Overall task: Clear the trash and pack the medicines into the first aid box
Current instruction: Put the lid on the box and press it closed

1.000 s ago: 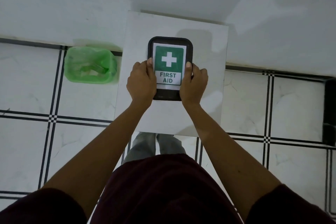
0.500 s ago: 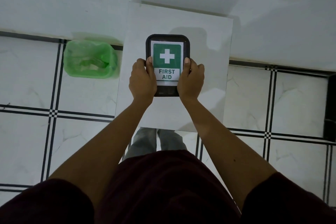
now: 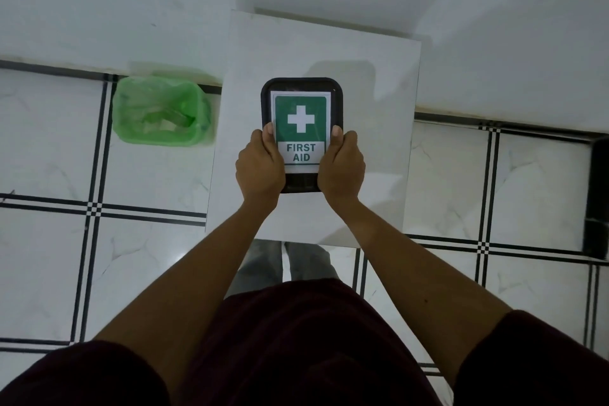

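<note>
The first aid box (image 3: 301,109) is black with a green and white "FIRST AID" label on its closed lid. It rests on the small white table (image 3: 379,82). My left hand (image 3: 260,166) grips its left side and my right hand (image 3: 341,166) grips its right side, thumbs on the lid. No medicines or loose trash show on the table.
A bin lined with a green bag (image 3: 161,110) stands on the tiled floor left of the table, with pale scraps inside. White walls meet in a corner behind the table. A dark object (image 3: 598,198) stands at the far right edge.
Both hands have slid the box a little further away from me across the table. The grip on its sides is unchanged.
</note>
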Tool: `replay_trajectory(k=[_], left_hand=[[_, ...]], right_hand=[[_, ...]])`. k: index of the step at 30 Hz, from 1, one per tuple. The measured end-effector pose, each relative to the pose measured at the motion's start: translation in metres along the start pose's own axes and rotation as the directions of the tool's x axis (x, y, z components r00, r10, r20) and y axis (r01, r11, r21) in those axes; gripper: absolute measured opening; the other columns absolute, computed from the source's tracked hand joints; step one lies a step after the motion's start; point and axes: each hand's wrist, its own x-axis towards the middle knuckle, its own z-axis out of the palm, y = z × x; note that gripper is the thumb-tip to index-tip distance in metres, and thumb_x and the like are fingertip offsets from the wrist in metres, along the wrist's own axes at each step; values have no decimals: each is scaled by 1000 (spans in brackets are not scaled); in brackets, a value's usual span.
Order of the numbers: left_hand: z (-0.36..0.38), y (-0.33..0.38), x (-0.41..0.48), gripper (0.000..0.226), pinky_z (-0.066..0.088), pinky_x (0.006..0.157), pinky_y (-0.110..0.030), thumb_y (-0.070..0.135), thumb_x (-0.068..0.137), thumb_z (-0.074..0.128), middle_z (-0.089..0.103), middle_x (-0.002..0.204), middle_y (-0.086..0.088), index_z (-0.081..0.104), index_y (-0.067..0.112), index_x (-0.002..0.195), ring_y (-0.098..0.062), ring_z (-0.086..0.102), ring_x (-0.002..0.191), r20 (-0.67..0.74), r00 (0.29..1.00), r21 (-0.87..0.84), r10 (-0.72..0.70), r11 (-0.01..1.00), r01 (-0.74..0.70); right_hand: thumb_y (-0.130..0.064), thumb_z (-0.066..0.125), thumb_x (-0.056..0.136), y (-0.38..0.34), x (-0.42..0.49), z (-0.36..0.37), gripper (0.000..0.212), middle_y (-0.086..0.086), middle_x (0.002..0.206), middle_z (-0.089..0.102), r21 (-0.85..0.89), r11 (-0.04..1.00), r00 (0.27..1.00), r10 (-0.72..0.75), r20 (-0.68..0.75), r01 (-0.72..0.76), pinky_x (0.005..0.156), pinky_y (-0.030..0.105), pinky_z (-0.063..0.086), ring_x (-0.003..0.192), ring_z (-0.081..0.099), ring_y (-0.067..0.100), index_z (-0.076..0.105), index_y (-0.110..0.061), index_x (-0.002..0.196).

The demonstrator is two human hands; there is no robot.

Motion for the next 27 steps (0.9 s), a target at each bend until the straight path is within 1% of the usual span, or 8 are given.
replay_trajectory(k=[3, 8, 11, 14, 16, 20, 23, 27], left_hand=[[0, 6, 8, 46, 40, 55, -30, 39, 102, 27, 55, 67, -3, 54, 7, 83, -22, 53, 58, 11, 1000, 28, -28, 999, 28], [-1, 9, 8, 44, 36, 55, -29, 39, 102, 30, 54, 65, -4, 51, 9, 78, -23, 52, 57, 10, 1000, 27, -20, 999, 20], [-3, 8, 9, 45, 37, 53, -30, 43, 101, 28, 54, 64, -4, 47, 10, 76, -26, 54, 58, 50, 997, -3, -51, 999, 51], [-8, 9, 16, 44, 38, 56, -31, 47, 99, 28, 57, 73, -8, 43, 9, 83, -28, 58, 68, 84, 994, -42, -72, 996, 76], [-9, 19, 26, 47, 37, 63, -33, 52, 98, 26, 58, 82, -7, 43, 8, 89, -26, 56, 74, 89, 986, -68, -139, 987, 145], [-2, 38, 43, 62, 37, 74, -37, 61, 96, 16, 58, 93, -4, 53, 11, 97, -24, 51, 83, 91, 962, -51, -256, 964, 261], [4, 34, 45, 63, 38, 74, -35, 60, 96, 16, 58, 88, 1, 60, 14, 93, -22, 53, 82, 69, 964, -76, -258, 962, 263], [5, 30, 47, 60, 40, 69, -32, 54, 99, 20, 61, 80, 0, 60, 12, 82, -23, 58, 77, 55, 978, -129, -201, 970, 207]], right_hand=[[-37, 31, 102, -4, 5, 0, 30, 5, 86, 66, -14, 1000, 1000, -1, 23, 1, 64, 33, 58, 72, 65, 21, 42, -15, 86], [-37, 28, 102, -6, 7, -1, 31, 7, 86, 67, -21, 1000, 999, -17, 40, 18, 66, 39, 58, 74, 66, 25, 42, -15, 86], [-39, 26, 102, -7, 9, -7, 35, 3, 81, 62, -69, 997, 997, -13, 79, 18, 66, 36, 58, 72, 64, 22, 46, -14, 88], [-41, 30, 100, -15, 21, -13, 34, 5, 79, 60, -61, 998, 994, -2, 107, 9, 63, 34, 54, 70, 61, 22, 44, -14, 84], [-48, 31, 99, -26, 36, -14, 41, 5, 78, 58, -12, 998, 993, 58, 103, -57, 60, 31, 49, 70, 59, 20, 45, -12, 84], [-56, 18, 98, -45, 59, -8, 63, 3, 76, 62, 99, 978, 975, 167, 149, -182, 60, 28, 46, 69, 60, 17, 56, -8, 82], [-57, 11, 98, -43, 59, -2, 75, 3, 72, 65, 135, 960, 960, 219, 175, -244, 60, 27, 49, 68, 64, 17, 62, -8, 74], [-56, 20, 99, -40, 57, 0, 65, -2, 65, 62, 154, 956, 963, 229, 140, -250, 53, 23, 46, 61, 63, 14, 57, -14, 65]])
